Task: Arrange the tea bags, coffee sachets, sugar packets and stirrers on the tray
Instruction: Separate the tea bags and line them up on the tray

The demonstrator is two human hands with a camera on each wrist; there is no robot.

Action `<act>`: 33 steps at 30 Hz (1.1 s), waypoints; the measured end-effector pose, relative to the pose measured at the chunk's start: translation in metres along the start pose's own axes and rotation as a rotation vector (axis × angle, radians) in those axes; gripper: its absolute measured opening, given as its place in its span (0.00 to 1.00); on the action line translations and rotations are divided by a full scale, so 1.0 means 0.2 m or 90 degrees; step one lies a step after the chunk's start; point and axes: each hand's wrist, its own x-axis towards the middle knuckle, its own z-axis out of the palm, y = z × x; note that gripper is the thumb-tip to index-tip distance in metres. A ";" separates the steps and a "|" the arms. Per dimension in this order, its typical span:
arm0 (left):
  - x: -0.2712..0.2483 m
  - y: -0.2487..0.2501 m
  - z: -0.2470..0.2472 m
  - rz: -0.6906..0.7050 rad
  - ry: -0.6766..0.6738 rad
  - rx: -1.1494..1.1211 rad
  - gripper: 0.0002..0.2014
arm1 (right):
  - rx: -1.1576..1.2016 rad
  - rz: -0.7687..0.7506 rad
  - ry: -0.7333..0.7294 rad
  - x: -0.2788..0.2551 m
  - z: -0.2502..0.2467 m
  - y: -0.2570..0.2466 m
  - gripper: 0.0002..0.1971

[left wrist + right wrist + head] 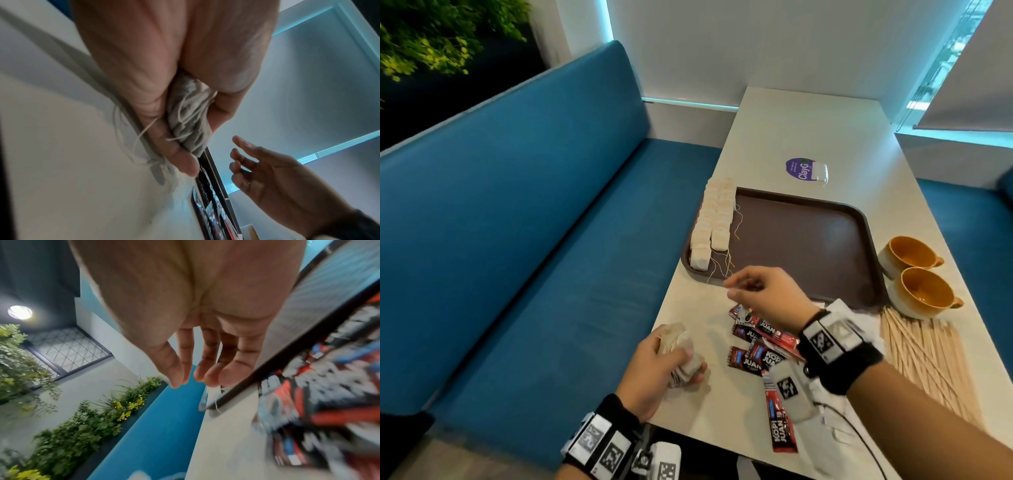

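A brown tray [808, 240] lies on the white table, with two rows of tea bags [714, 222] lined along its left edge. My left hand [664, 363] grips a bunch of tea bags [189, 120] near the table's left edge, strings dangling. My right hand [743, 287] hovers empty over the tray's near left corner, fingers relaxed [205, 366]. Red coffee sachets [756, 346] lie scattered under my right wrist. Wooden stirrers [924, 356] lie in a heap at the right. White packets [835, 308] peek out behind my right wrist.
Two orange-lined mugs [917, 274] stand right of the tray. One tea bag [820, 173] rests on a purple sticker [798, 168] beyond the tray. A blue bench [534, 240] runs along the table's left side.
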 end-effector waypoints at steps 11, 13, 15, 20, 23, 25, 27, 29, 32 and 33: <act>-0.13 -0.09 0.13 0.029 -0.095 -0.004 0.20 | 0.270 0.056 0.014 -0.43 0.28 0.24 0.09; -0.15 -0.11 0.13 0.040 -0.100 0.036 0.16 | 0.275 0.061 0.027 -0.46 0.31 0.26 0.08; -0.16 -0.14 0.11 0.050 -0.099 0.047 0.16 | 0.246 0.053 0.031 -0.48 0.33 0.28 0.06; -0.18 -0.15 0.10 0.042 -0.098 0.052 0.15 | 0.286 0.075 0.027 -0.52 0.34 0.29 0.02; -0.18 -0.15 0.09 0.039 -0.095 0.034 0.19 | 0.334 0.113 0.045 -0.51 0.35 0.28 0.03; -0.18 -0.15 0.09 0.044 -0.096 0.032 0.23 | 0.385 0.142 0.059 -0.50 0.35 0.27 0.04; -0.17 -0.15 0.10 0.057 -0.103 0.050 0.26 | 0.429 0.160 0.070 -0.50 0.36 0.25 0.02; -0.17 -0.15 0.10 0.071 -0.108 0.059 0.25 | 0.445 0.168 0.076 -0.50 0.36 0.24 0.02; -0.17 -0.14 0.10 0.071 -0.118 0.043 0.21 | 0.429 0.169 0.062 -0.49 0.34 0.24 0.07; -0.17 -0.13 0.10 0.068 -0.126 0.039 0.21 | 0.408 0.164 0.055 -0.49 0.34 0.24 0.08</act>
